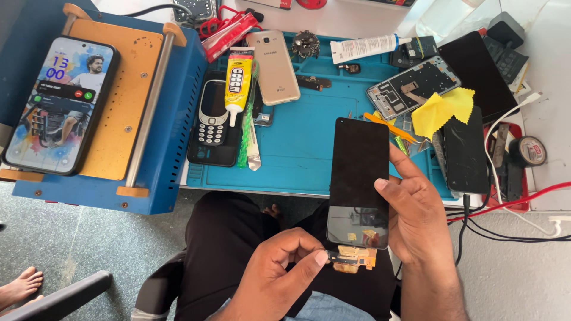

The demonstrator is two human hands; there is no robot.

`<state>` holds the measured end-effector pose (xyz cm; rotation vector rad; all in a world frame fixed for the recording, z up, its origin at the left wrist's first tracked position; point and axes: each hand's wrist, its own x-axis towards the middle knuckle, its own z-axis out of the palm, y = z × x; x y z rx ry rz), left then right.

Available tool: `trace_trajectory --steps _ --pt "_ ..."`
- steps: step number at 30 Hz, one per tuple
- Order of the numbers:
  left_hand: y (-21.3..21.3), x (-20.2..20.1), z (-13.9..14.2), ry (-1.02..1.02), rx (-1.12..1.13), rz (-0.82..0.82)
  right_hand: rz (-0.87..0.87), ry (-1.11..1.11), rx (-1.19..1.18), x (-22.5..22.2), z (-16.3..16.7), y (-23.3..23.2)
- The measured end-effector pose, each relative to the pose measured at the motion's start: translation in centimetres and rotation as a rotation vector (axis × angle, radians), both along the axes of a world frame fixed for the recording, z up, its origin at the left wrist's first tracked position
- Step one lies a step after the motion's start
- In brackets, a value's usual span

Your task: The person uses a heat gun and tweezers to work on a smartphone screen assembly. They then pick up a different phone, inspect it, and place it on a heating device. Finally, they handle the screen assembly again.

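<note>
Held upright above the lap, a black phone screen panel [358,178] rests in the right hand [419,217], thumb across its edge, while left hand [279,267] fingertips pinch its orange flex cable [355,258] below.

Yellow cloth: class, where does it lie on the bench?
In the head view, the yellow cloth lies at upper right on the blue mat, between the open phone frame and a black phone.
</note>
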<state>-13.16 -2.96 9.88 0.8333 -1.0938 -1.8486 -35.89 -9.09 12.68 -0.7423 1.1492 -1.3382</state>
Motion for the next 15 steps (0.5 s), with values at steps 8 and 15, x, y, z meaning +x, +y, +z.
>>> trace_trajectory --steps 8,15 --pt "0.3 -0.09 -0.6 -0.003 0.036 0.015 0.008 0.016 0.006 0.07 -0.3 0.1" --pt "0.62 -0.65 -0.86 -0.004 0.023 0.009 0.016 -0.002 -0.002 0.45 0.05 0.09"
